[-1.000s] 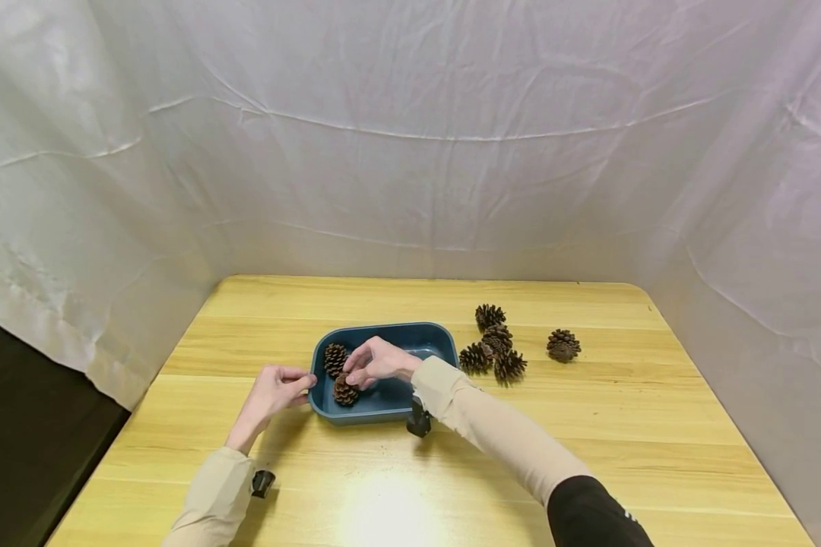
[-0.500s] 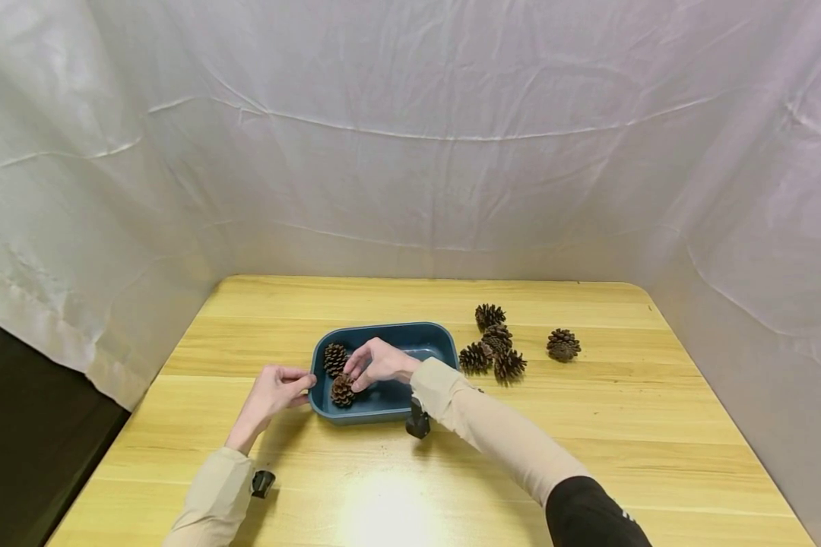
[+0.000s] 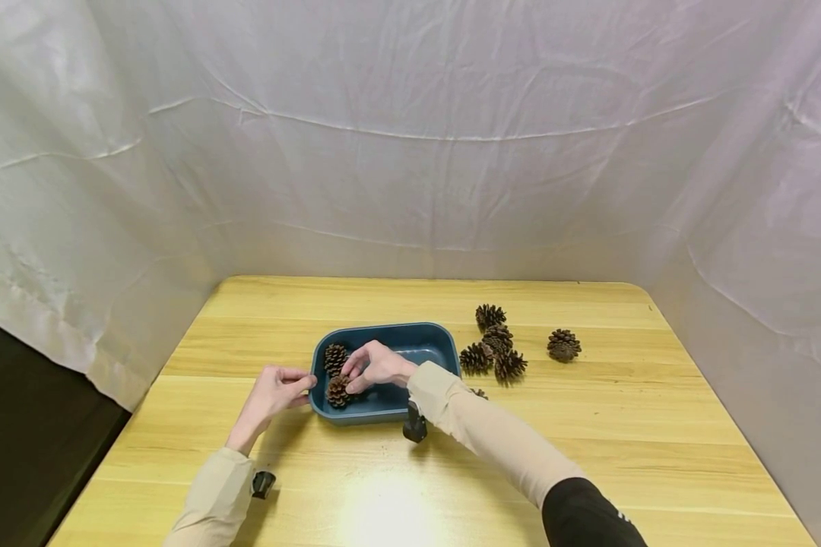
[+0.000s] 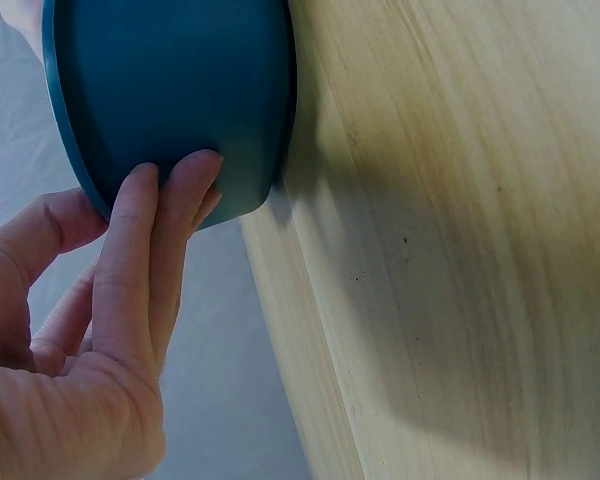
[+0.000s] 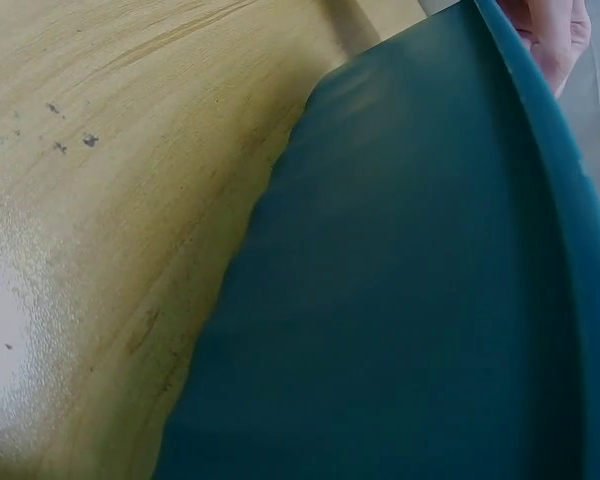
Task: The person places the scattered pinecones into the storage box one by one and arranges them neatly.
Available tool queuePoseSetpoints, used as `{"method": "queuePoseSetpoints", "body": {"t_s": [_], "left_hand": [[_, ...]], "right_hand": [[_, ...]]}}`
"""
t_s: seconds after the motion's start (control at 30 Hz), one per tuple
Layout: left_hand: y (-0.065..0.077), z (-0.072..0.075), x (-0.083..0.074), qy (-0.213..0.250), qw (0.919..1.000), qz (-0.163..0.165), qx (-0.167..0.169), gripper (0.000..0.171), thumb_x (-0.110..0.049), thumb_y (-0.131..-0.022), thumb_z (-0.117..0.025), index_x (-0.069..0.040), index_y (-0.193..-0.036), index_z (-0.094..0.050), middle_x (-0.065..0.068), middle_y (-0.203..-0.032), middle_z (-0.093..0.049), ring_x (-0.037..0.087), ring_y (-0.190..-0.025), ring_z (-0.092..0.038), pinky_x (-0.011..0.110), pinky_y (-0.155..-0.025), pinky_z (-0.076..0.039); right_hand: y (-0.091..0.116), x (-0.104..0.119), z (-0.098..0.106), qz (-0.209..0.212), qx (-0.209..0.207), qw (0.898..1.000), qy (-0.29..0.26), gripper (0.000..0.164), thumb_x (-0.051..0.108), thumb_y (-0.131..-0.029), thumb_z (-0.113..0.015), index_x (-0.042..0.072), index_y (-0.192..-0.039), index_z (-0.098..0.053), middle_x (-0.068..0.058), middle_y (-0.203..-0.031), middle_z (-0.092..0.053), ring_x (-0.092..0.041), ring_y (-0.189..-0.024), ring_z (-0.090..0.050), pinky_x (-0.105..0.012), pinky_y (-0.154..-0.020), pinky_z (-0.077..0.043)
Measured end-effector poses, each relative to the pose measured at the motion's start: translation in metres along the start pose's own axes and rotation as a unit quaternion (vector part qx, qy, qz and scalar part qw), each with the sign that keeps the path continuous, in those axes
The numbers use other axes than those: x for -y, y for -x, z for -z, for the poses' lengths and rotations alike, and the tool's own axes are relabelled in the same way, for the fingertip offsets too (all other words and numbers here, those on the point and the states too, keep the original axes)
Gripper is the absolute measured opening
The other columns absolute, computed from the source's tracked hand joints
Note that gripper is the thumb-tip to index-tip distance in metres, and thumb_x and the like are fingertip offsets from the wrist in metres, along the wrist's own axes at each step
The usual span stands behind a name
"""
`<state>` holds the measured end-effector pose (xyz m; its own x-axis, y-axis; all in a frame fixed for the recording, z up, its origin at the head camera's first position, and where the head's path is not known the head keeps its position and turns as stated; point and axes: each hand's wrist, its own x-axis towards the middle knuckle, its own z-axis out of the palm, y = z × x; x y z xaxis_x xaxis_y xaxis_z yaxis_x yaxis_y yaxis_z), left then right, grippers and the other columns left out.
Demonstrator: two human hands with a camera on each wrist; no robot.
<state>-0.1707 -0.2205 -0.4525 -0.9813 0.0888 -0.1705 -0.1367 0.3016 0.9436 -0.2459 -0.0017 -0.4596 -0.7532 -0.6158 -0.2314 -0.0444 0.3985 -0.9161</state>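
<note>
A dark blue rectangular tub (image 3: 420,352) stands on the wooden table. At its left end, my left hand (image 3: 270,391) grips the rim; in the left wrist view two fingers (image 4: 130,260) lie against the tub's outer wall (image 4: 200,90) and the thumb is at the rim. Inside the tub, my right hand (image 3: 376,366) holds a brown pine cone (image 3: 337,392) low in the left part. Just behind it sits another pine cone (image 3: 335,357). In the right wrist view the tub's long outer wall (image 5: 400,250) hides the right hand's fingers and the pine cone.
Several pine cones (image 3: 497,340) lie clustered right of the tub. A single pine cone (image 3: 563,346) sits farther right. Part of another pine cone (image 3: 479,393) shows from behind the right sleeve. Pale curtains (image 3: 424,190) surround the table (image 3: 622,425).
My right hand has shifted slightly left with the pine cone, bringing it nearer the tub's left end. A pine cone's edge now shows past the right sleeve. The left hand stays put.
</note>
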Motion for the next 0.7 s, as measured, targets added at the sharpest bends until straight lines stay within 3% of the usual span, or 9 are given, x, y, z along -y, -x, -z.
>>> {"method": "queuePoseSetpoints", "body": {"t_s": [0.37,0.7], "left_hand": [[0.0015,-0.0011,-0.0008,0.001,1.0,0.002,-0.006,0.033,-0.001,-0.097,-0.061,0.023,-0.119,-0.06,0.033,-0.113,-0.07,0.007,-0.079,-0.072,0.022,-0.076,-0.065],[0.002,-0.0016,-0.0018,0.006,1.0,0.002,-0.006,0.033,-0.001,-0.097,-0.061,0.023,-0.12,-0.06,0.034,-0.113,-0.07,0.008,-0.08,-0.072,0.021,-0.076,-0.065]], "right_hand": [[-0.0007,-0.0002,-0.0015,0.001,-0.006,1.0,0.009,0.025,0.001,-0.08,-0.082,-0.002,-0.104,-0.073,0.001,-0.08,-0.063,-0.009,-0.077,-0.058,-0.016,-0.063,-0.053],[0.0002,-0.0014,0.0002,0.0,-0.002,1.0,0.005,0.028,-0.002,-0.078,-0.082,-0.005,-0.105,-0.072,0.0,-0.079,-0.063,-0.009,-0.075,-0.058,-0.017,-0.065,-0.057]]}}
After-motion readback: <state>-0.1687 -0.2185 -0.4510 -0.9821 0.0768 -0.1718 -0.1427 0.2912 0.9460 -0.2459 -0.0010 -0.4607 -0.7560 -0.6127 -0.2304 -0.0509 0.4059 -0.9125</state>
